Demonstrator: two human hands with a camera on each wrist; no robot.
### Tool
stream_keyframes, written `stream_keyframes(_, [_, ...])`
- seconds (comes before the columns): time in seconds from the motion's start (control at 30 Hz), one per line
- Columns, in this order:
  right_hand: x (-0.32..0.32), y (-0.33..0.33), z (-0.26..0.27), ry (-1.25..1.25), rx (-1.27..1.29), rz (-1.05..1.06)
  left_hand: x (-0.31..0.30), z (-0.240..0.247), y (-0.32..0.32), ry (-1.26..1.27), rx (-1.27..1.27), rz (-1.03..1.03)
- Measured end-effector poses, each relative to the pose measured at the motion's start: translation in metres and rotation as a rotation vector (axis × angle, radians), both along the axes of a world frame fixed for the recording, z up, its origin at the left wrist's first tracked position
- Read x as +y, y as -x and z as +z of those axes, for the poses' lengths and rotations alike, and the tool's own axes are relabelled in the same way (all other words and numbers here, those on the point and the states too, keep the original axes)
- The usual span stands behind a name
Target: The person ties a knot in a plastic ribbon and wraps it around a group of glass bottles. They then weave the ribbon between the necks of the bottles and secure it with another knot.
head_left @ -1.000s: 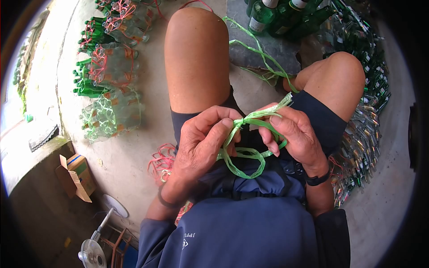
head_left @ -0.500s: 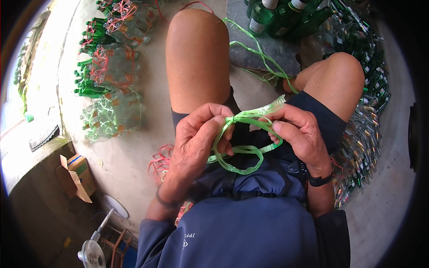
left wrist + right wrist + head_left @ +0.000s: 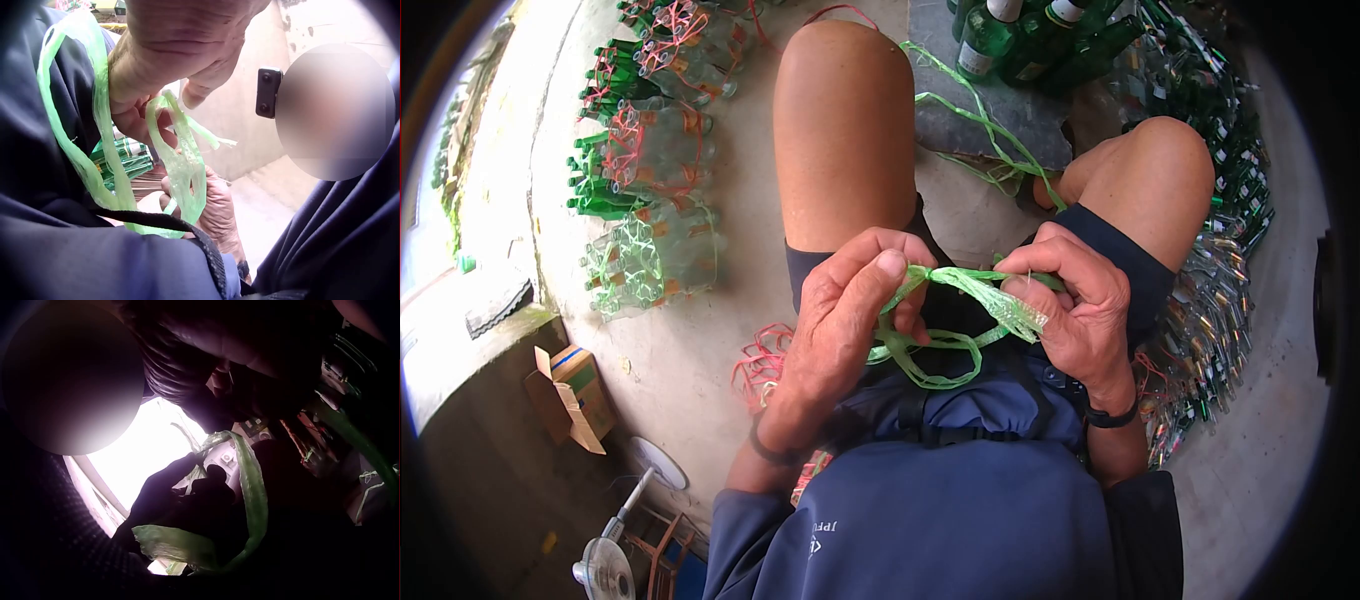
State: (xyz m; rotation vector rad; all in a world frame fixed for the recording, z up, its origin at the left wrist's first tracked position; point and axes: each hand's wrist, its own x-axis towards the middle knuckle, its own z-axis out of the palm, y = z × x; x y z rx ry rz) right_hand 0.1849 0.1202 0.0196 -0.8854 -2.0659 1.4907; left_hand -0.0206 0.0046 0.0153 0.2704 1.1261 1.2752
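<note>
A green plastic twine is stretched between both hands above the lap, with a small knot near the left fingertips. My left hand pinches it beside the knot between thumb and forefinger. From the knot a flat, frayed end slants down toward my right hand, whose curled thumb and forefinger pinch a strand. Below the hands hangs a loose loop. Seen from the left wrist, long loops of the twine droop past the left hand. The right wrist view is dark, but a twine loop shows there.
Bundles of bottles tied with red and green twine stand on the left. Green bottles stand on a dark board ahead, and many bottles are piled at right. A carton and a fan are lower left.
The frayed twine end has swung from pointing up and right to slanting down over the right fingers. The knot and left hand have shifted slightly left, and the right fingers have changed their grip.
</note>
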Motion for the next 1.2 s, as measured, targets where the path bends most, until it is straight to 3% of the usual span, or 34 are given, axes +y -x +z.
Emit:
stream_keyframes(0.17, [-0.003, 0.006, 0.002, -0.059, 0.062, 0.010, 0.001, 0.003, -0.003, -0.073, 0.191, -0.098])
stream_keyframes(0.6, [-0.001, 0.010, 0.000, -0.160, 0.072, -0.009, -0.003, 0.002, 0.004, -0.016, 0.267, -0.325])
stream_keyframes(1.13, [-0.001, 0.004, 0.022, -0.354, 0.052, -0.036, 0.001, 0.022, 0.011, -0.022, 0.335, -0.402])
stream_keyframes(1.2, [-0.002, 0.001, 0.023, -0.336, 0.044, -0.028, 0.000, 0.022, 0.012, -0.153, 0.442, -0.427])
